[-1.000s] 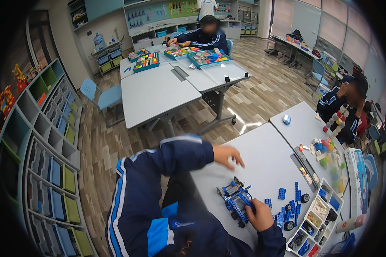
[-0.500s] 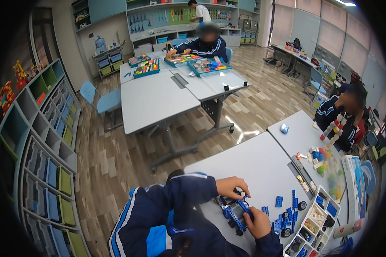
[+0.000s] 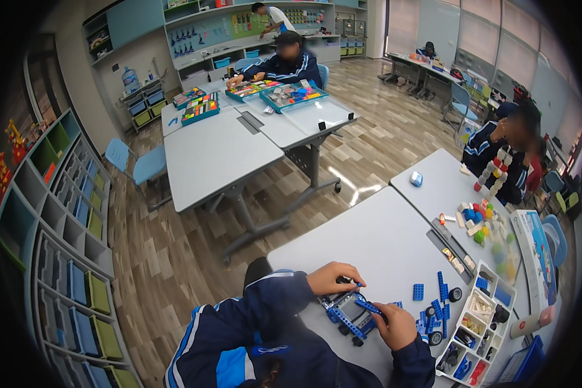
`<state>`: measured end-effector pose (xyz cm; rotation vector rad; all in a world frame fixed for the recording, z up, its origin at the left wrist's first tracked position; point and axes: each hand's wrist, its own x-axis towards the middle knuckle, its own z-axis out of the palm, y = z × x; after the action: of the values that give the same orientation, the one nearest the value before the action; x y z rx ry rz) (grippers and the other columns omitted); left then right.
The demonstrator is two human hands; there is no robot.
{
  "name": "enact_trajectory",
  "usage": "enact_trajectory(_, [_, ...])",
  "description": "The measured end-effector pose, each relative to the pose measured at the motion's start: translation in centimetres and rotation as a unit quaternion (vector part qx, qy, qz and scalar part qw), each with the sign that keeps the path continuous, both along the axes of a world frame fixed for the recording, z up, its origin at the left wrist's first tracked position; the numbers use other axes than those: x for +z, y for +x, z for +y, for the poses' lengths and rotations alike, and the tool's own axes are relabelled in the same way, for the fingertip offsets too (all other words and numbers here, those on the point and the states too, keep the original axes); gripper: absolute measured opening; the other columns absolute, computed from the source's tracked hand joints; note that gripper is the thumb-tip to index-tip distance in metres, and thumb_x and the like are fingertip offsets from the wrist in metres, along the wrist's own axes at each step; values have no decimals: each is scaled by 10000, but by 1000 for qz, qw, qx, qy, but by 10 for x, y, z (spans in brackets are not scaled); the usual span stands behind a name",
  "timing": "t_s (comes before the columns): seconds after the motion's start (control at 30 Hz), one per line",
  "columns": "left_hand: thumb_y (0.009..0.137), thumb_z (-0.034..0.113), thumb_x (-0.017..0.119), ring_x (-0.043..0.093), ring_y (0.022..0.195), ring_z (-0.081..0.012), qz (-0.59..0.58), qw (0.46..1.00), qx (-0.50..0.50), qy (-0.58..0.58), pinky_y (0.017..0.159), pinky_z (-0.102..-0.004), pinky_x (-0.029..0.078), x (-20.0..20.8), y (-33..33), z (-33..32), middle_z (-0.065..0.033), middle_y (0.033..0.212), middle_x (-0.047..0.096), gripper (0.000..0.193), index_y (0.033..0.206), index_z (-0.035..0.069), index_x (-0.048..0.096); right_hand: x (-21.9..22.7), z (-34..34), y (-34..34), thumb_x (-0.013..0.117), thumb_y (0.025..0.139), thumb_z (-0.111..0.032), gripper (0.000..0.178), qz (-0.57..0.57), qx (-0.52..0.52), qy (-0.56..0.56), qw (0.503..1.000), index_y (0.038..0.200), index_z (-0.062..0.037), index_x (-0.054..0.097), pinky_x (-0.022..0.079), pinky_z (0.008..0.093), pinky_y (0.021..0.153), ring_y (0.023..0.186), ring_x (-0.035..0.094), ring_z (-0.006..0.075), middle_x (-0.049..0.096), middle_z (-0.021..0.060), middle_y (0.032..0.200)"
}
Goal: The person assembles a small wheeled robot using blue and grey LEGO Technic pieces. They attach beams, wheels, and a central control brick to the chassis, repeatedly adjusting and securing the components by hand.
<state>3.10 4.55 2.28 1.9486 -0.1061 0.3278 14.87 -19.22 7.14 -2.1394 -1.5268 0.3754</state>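
Observation:
A small blue and black building-brick vehicle [image 3: 344,318] with black wheels rests on the white table in front of me. My left hand [image 3: 334,279] is closed around its far side, with the fingertips bent over its frame. My right hand [image 3: 396,325] pinches a blue beam [image 3: 366,306] at the vehicle's right side. The beam slants toward the frame, and I cannot tell whether it is joined to it. Several loose blue beams [image 3: 442,284], a blue plate [image 3: 418,292] and black wheels [image 3: 455,294] lie right of my right hand.
A white sorting tray [image 3: 460,325] of parts stands at the right, near a box [image 3: 530,249] and a bottle [image 3: 532,321]. Across the table, a person [image 3: 501,152] sits by a colourful bead-like model. Another table [image 3: 220,152] and a blue chair [image 3: 147,163] stand farther off.
The view has shifted slightly. My right hand has drawn back from the vehicle's side, and the blue beam in its fingers now shows. My left hand keeps its grip on the vehicle.

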Motion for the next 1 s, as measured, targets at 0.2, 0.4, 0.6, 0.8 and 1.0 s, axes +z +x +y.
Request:
enact_trajectory(0.2, [865,72,694,663,956,-180,28,997,27,-62,879,-314,505,-6,-2,3,-93,1007,714,193,1049,22,719,-14,10,-13,660,883,-177,271,-27,-2,28,999,1132,-68,664,507,432,649,743,637,341,635,139,786])
enact_trajectory(0.4, [848,19,677,673,966,-195,38,996,44,-67,865,-303,516,-2,-6,1,-107,1031,718,222,1063,23,735,-22,19,-18,675,871,-157,283,-51,-25,101,993,1135,-60,649,477,408,619,694,611,282,610,89,741])
enact_trajectory(0.6, [834,-25,638,675,967,-201,75,994,54,-60,859,-302,519,0,-4,2,-110,1045,715,258,1067,27,737,-26,26,-21,682,860,-136,291,-52,-35,134,989,1135,-52,636,463,387,618,680,599,260,589,71,722])
enact_trajectory(0.8, [808,-23,646,668,986,-205,76,996,40,-35,871,-310,511,0,-4,5,-110,1055,708,277,1068,23,729,-31,23,-20,690,867,-131,272,-48,-54,155,985,1121,-36,668,441,385,566,610,586,258,588,83,674])
enact_trajectory(1.0, [798,-15,647,652,1029,-206,101,995,12,-23,901,-311,498,7,-4,9,-110,1082,699,321,1109,29,714,-31,25,-20,688,869,-143,261,-48,-58,155,985,1107,-39,669,436,377,556,593,579,250,591,78,675])
